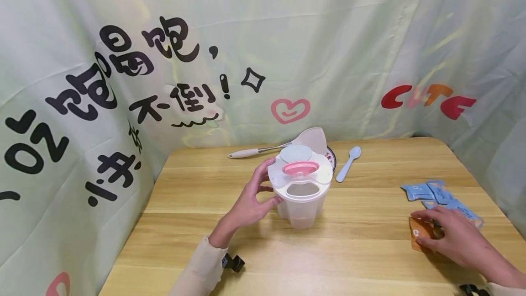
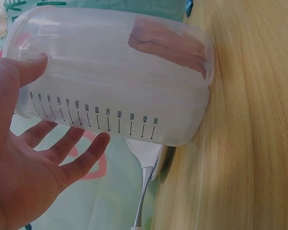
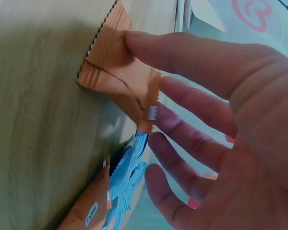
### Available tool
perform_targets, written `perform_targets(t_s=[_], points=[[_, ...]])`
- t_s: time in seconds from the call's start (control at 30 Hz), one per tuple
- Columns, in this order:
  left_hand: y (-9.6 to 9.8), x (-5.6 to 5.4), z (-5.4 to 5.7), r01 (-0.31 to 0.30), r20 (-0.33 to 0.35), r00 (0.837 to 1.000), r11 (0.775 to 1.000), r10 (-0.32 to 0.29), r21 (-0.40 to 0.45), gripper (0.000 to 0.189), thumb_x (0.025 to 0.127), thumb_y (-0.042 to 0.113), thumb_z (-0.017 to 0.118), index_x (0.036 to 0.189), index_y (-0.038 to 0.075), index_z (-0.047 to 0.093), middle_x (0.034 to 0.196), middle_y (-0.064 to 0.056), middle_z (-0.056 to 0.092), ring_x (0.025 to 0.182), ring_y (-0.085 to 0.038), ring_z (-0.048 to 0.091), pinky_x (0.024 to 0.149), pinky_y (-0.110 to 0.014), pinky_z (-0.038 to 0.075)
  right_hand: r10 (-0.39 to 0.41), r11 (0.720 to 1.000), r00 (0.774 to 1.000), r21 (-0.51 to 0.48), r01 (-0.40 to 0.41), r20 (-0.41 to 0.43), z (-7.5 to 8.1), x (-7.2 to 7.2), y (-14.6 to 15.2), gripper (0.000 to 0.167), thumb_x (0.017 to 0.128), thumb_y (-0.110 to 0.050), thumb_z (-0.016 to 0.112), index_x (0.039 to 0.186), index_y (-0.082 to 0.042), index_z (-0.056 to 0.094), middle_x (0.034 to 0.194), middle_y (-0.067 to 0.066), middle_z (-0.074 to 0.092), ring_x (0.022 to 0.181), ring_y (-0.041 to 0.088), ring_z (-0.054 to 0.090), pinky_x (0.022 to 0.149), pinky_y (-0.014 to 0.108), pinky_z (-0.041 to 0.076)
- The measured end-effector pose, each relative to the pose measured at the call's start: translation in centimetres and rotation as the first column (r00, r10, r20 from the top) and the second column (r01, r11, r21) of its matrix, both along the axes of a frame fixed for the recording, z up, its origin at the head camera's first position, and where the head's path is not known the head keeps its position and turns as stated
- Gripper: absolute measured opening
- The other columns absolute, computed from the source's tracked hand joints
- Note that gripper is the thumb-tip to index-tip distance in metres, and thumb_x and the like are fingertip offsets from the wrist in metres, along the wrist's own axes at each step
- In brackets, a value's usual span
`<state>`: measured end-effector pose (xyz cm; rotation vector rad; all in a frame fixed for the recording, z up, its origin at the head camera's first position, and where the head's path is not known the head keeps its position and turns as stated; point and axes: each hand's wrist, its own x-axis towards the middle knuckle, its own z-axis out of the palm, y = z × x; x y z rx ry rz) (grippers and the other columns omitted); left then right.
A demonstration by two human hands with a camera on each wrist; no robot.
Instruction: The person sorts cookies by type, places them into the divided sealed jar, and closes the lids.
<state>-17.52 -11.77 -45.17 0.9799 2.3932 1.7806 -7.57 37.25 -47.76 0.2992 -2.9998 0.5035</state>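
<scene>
My left hand (image 1: 252,200) holds the side of a translucent plastic pitcher (image 2: 115,81), thumb on one side and fingers on the other. Its white lid (image 1: 277,178) has a pink flap (image 1: 301,168); a volume scale runs down the wall. A brownish-orange packet (image 2: 170,45) shows through the wall near the base. At the right, my right hand (image 1: 456,236) pinches a small orange packet (image 3: 117,72) between thumb and fingers. Another orange packet (image 3: 89,208) and several blue packets (image 1: 418,192) lie beside it.
Behind the pitcher lies a spatula (image 1: 310,138) with a pale head, partly over a round dark-rimmed item (image 1: 332,158). A pale blue spoon (image 1: 348,164) rests to their right. A printed curtain (image 1: 349,58) hangs along the back of the wooden table (image 1: 361,259).
</scene>
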Motion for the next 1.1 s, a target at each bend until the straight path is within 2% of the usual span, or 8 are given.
perform_targets(t_s=[0.1, 0.17, 0.27, 0.37, 0.5, 0.6, 0.77, 1.1], points=[[0.0, 0.0, 0.0, 0.002, -0.006, 1.000, 1.000, -0.002, 0.001, 0.094, 0.096, 0.005, 0.081, 0.170, 0.029, 0.029, 0.167, -0.005, 0.049, 0.139, -0.031, 0.061, 0.105, -0.040, 0.062, -0.006, 0.999, 1.000, -0.038, 0.005, -0.024, -0.2, -0.1, -0.2, 0.054, 0.069, -0.020, 0.103, 0.117, -0.011, 0.079, 0.112, 0.013, 0.074, 0.099, 0.018, 0.069, 0.077, 0.034, 0.056], [0.0, 0.0, 0.0, 0.002, -0.004, 1.000, 1.000, -0.002, 0.000, 0.094, 0.096, 0.005, 0.081, 0.170, 0.030, 0.029, 0.167, -0.005, 0.049, 0.139, -0.032, 0.061, 0.105, -0.041, 0.062, 0.001, 0.998, 0.997, -0.068, -0.006, -0.079, -0.4, -0.1, -0.5, 0.055, 0.066, -0.017, 0.104, 0.115, -0.014, 0.080, 0.110, 0.005, 0.072, 0.096, -0.002, 0.061, 0.071, 0.015, 0.047], [-0.1, 0.1, 0.1, 0.001, -0.002, 1.000, 1.000, -0.001, -0.001, 0.094, 0.096, 0.006, 0.081, 0.170, 0.030, 0.029, 0.166, -0.006, 0.050, 0.138, -0.034, 0.061, 0.105, -0.042, 0.063, 0.003, 0.992, 0.993, -0.124, -0.018, -0.121, -0.5, 0.0, -1.0, 0.054, 0.065, -0.011, 0.104, 0.112, -0.017, 0.080, 0.107, 0.000, 0.068, 0.091, -0.016, 0.047, 0.068, 0.008, 0.040], [-0.1, 0.1, 0.0, 0.001, -0.004, 1.000, 1.000, -0.001, 0.000, 0.094, 0.096, 0.006, 0.081, 0.171, 0.029, 0.029, 0.166, -0.007, 0.050, 0.138, -0.036, 0.061, 0.105, -0.043, 0.063, -0.001, 0.986, 0.994, -0.169, -0.018, -0.112, -0.4, 0.0, -1.5, 0.050, 0.067, -0.006, 0.102, 0.112, -0.016, 0.080, 0.104, -0.001, 0.066, 0.086, -0.013, 0.045, 0.063, 0.013, 0.041], [-0.1, 0.0, 0.0, 0.008, -0.010, 1.000, 1.000, -0.008, 0.009, 0.092, 0.097, 0.006, 0.080, 0.171, 0.027, 0.029, 0.167, -0.009, 0.049, 0.137, -0.041, 0.060, 0.104, -0.049, 0.063, 0.003, 0.973, 0.997, -0.230, -0.020, -0.077, 0.0, -0.3, -2.2, 0.048, 0.072, 0.000, 0.098, 0.115, -0.012, 0.080, 0.105, 0.003, 0.067, 0.084, -0.014, 0.047, 0.059, 0.018, 0.052], [-0.1, -0.1, -0.1, 0.011, -0.006, 1.000, 1.000, -0.011, 0.012, 0.092, 0.097, 0.006, 0.080, 0.171, 0.027, 0.029, 0.167, -0.009, 0.049, 0.138, -0.044, 0.059, 0.105, -0.055, 0.063, 0.013, 0.965, 0.998, -0.259, -0.028, -0.061, 0.3, -0.5, -2.7, 0.048, 0.074, 0.001, 0.097, 0.118, -0.009, 0.079, 0.110, 0.007, 0.073, 0.087, -0.016, 0.052, 0.061, 0.018, 0.060], [-0.1, -0.2, -0.2, 0.010, -0.012, 1.000, 1.000, -0.010, 0.009, 0.091, 0.097, 0.006, 0.080, 0.170, 0.027, 0.030, 0.167, -0.010, 0.049, 0.137, -0.045, 0.059, 0.104, -0.060, 0.062, 0.030, 0.959, 0.999, -0.282, -0.037, -0.027, 0.8, -1.1, -3.9, 0.047, 0.078, -0.002, 0.095, 0.122, -0.008, 0.078, 0.113, 0.011, 0.078, 0.089, -0.017, 0.055, 0.064, 0.019, 0.061], [-0.1, -0.2, -0.3, 0.007, -0.017, 1.000, 1.000, -0.007, 0.010, 0.093, 0.097, 0.007, 0.080, 0.171, 0.029, 0.029, 0.166, -0.010, 0.051, 0.137, -0.040, 0.061, 0.103, -0.064, 0.061, 0.062, 0.914, 0.992, -0.393, -0.100, -0.108, 2.9, -2.0, -6.8, 0.044, 0.083, -0.005, 0.093, 0.122, -0.019, 0.080, 0.112, 0.000, 0.079, 0.093, -0.013, 0.063, 0.064, 0.021, 0.064]])
